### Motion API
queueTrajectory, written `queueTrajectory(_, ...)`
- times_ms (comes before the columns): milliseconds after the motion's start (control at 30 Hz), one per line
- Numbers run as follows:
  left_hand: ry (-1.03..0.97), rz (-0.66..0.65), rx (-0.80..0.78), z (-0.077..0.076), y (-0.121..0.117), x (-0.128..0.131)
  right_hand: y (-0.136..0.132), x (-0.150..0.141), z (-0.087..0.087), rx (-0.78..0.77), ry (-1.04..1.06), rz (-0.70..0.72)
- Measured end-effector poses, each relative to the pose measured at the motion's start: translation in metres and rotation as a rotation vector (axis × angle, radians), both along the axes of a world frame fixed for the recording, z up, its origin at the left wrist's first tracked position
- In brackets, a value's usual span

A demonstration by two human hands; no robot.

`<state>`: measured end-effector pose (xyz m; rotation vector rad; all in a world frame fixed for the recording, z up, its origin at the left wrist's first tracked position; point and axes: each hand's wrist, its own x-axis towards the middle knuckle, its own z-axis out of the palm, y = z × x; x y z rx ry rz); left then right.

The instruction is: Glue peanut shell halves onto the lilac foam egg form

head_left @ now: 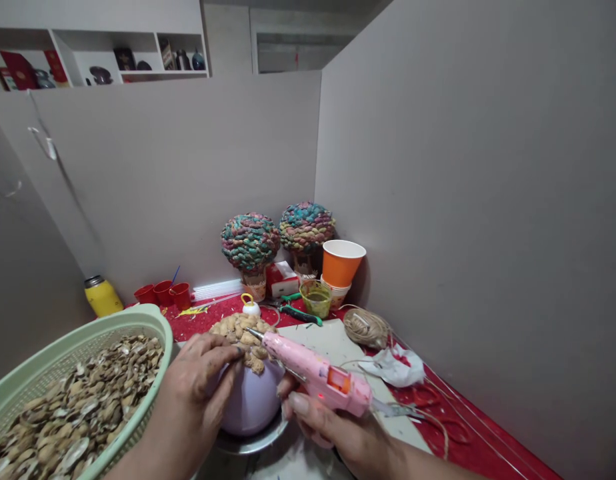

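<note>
My right hand [333, 427] grips a pink hot glue gun [315, 375], its nozzle pointing at the top of a pale purple ball [251, 400]. Light brown shell pieces [241, 330] cover the ball's top. My left hand [195, 383] rests on the ball's left side, fingers curved, with the fingertips pressing on the shells near the nozzle. The ball sits in a shallow metal dish [255, 443].
A green basket [43, 360] full of shell pieces stands at the left. Behind are two yarn-covered balls on stands [251, 243], an orange paper cup [342, 261], red cups [163, 292], a yellow bottle [102, 295], a twine ball [365, 327] and grey partition walls close by.
</note>
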<state>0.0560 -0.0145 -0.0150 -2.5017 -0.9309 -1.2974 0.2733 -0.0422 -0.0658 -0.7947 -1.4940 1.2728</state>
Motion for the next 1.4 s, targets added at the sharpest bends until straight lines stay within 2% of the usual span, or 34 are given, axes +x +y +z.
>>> queueTrajectory(200, 0.011, 0.051, -0.038, 0.001, -0.002, 0.002, 0.002, 0.0, -0.001, 0.02, -0.013, 0.022)
queueTrajectory(467, 0.021, 0.054, -0.054, 0.003, -0.002, 0.002, 0.003, 0.003, -0.01, -0.012, -0.042, -0.006)
queueTrajectory(767, 0.057, 0.088, 0.024, 0.002, 0.002, -0.002, 0.004, 0.002, -0.006, 0.005, -0.022, -0.007)
queueTrajectory(1067, 0.089, 0.062, 0.045, 0.003, 0.001, -0.003, 0.003, 0.001, -0.007, 0.006, -0.018, -0.01)
queueTrajectory(1233, 0.085, 0.049, -0.008, 0.004, -0.003, 0.0, 0.003, 0.003, -0.006, -0.011, -0.036, -0.005)
queueTrajectory(1400, -0.011, 0.06, -0.115, 0.005, -0.005, 0.0, 0.003, 0.002, -0.009, -0.037, -0.04, -0.017)
